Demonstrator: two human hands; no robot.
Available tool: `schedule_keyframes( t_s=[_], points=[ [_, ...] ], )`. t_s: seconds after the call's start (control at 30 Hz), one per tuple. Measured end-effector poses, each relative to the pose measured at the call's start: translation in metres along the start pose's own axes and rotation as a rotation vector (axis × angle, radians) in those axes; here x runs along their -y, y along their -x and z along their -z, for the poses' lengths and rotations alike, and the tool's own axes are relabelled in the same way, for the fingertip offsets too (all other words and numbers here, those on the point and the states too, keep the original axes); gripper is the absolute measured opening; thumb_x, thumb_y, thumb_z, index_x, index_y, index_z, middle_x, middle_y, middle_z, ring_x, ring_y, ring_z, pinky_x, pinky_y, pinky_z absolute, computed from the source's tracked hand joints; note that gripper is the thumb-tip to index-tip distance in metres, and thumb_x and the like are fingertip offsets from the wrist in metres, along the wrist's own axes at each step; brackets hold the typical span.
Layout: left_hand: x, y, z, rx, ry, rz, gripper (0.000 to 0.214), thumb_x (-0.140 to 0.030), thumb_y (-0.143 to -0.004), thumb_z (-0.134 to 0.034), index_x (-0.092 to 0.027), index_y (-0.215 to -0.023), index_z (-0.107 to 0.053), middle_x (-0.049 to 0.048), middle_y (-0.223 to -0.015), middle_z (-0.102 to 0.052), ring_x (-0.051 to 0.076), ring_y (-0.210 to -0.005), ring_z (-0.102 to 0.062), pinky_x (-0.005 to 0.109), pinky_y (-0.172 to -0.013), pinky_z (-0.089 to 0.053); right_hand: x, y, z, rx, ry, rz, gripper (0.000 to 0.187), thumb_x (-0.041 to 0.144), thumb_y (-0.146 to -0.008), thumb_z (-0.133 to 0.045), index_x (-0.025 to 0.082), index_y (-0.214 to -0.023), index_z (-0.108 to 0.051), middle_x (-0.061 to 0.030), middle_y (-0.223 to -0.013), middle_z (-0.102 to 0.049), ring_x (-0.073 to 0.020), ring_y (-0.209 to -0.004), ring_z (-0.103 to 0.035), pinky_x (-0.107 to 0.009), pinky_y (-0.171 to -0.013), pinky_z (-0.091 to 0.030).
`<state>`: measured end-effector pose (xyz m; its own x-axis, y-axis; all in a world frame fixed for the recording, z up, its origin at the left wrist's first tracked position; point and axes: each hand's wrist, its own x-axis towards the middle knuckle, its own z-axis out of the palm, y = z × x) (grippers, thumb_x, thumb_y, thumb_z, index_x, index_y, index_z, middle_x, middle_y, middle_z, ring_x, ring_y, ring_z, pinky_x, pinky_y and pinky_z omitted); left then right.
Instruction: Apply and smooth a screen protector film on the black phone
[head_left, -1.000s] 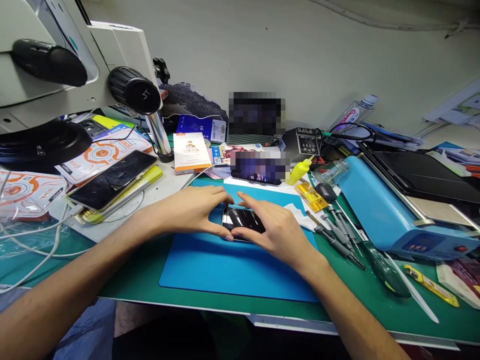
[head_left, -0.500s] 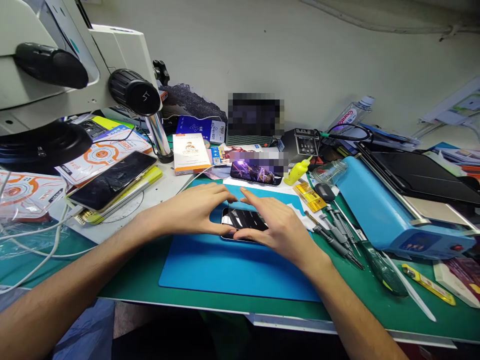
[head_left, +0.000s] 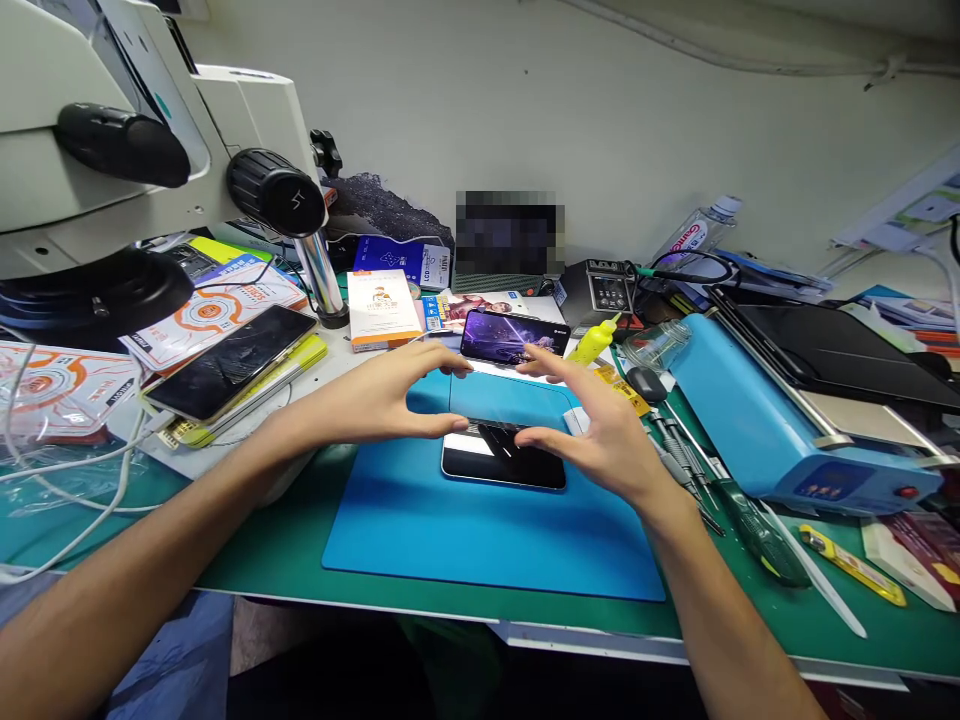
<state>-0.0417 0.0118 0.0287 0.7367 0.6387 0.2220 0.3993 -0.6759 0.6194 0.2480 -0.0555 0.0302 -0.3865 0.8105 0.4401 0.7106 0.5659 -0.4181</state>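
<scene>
A thin clear screen protector (head_left: 506,398) is held tilted just above a dark, glossy phone (head_left: 499,465), which lies flat on the blue mat (head_left: 480,545). My left hand (head_left: 401,395) grips the protector's left part, with the thumb at the near edge and fingertips at the far edge. The right part is spanned by my right hand (head_left: 600,420) the same way, its index finger lifted clear. Behind the protector, a second phone (head_left: 514,338) with a lit purple screen leans upright.
At left, a microscope (head_left: 270,195) overhangs a dark phone (head_left: 232,360) lying on boxes. To the right are a blue machine (head_left: 787,440), a green-handled screwdriver (head_left: 761,530), a yellow cutter (head_left: 851,565) and a yellow bottle (head_left: 595,342).
My hands have moved apart, the right one shifting right. The clear protector's outline now shows between them, raised off the phone, and more of the phone's front is visible.
</scene>
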Motion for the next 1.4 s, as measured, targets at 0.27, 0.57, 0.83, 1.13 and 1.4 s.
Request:
schedule_keyframes(
  t_s=[0.27, 0.57, 0.83, 1.13, 1.4],
  points=[
    [0.001, -0.001, 0.001, -0.008, 0.057, 0.000, 0.058, -0.056, -0.092, -0.070, -0.026, -0.140, -0.056, 0.0068, -0.144, -0.062, 0.026, -0.132, -0.058, 0.040, -0.108, -0.049, -0.005, 0.020, 0.012, -0.032, -0.142, -0.157, 0.078, 0.058, -0.091, -0.075, 0.035, -0.159, -0.044, -0.0071, -0.140, -0.069, -0.0306, -0.128, -0.064, -0.052, -0.111, -0.051],
    [-0.002, -0.001, 0.000, 0.002, 0.100, 0.003, 0.054, -0.053, -0.092, -0.071, -0.027, -0.137, -0.058, 0.0059, -0.144, -0.061, 0.026, -0.133, -0.057, 0.038, -0.107, -0.049, -0.015, 0.042, 0.022, -0.021, -0.207, -0.232, 0.085, 0.058, -0.084, -0.082, 0.032, -0.157, -0.047, -0.0081, -0.140, -0.068, -0.0310, -0.126, -0.065, -0.053, -0.113, -0.050],
    [0.000, -0.002, -0.003, 0.098, 0.013, 0.012, 0.058, -0.058, -0.091, -0.071, -0.026, -0.137, -0.058, 0.0067, -0.142, -0.062, 0.027, -0.132, -0.057, 0.039, -0.110, -0.048, -0.019, 0.050, 0.017, 0.003, -0.285, -0.308, 0.072, 0.050, -0.091, -0.077, 0.032, -0.155, -0.049, -0.0093, -0.144, -0.065, -0.0310, -0.131, -0.063, -0.053, -0.113, -0.051],
    [0.004, 0.000, -0.010, 0.224, -0.129, 0.018, 0.066, -0.062, -0.089, -0.072, -0.024, -0.141, -0.057, 0.0102, -0.145, -0.059, 0.031, -0.133, -0.057, 0.040, -0.110, -0.047, -0.025, 0.056, 0.011, 0.115, -0.251, -0.337, 0.064, 0.053, -0.092, -0.073, 0.036, -0.150, -0.053, -0.0076, -0.145, -0.063, -0.0318, -0.129, -0.064, -0.054, -0.113, -0.052],
    [0.004, 0.001, -0.013, 0.279, -0.207, 0.029, 0.068, -0.064, -0.090, -0.070, -0.024, -0.142, -0.057, 0.0102, -0.145, -0.059, 0.031, -0.133, -0.057, 0.040, -0.111, -0.045, -0.027, 0.063, 0.005, 0.167, -0.224, -0.371, 0.068, 0.053, -0.094, -0.071, 0.039, -0.155, -0.045, -0.0063, -0.148, -0.060, -0.0304, -0.131, -0.063, -0.052, -0.115, -0.051]
  ],
)
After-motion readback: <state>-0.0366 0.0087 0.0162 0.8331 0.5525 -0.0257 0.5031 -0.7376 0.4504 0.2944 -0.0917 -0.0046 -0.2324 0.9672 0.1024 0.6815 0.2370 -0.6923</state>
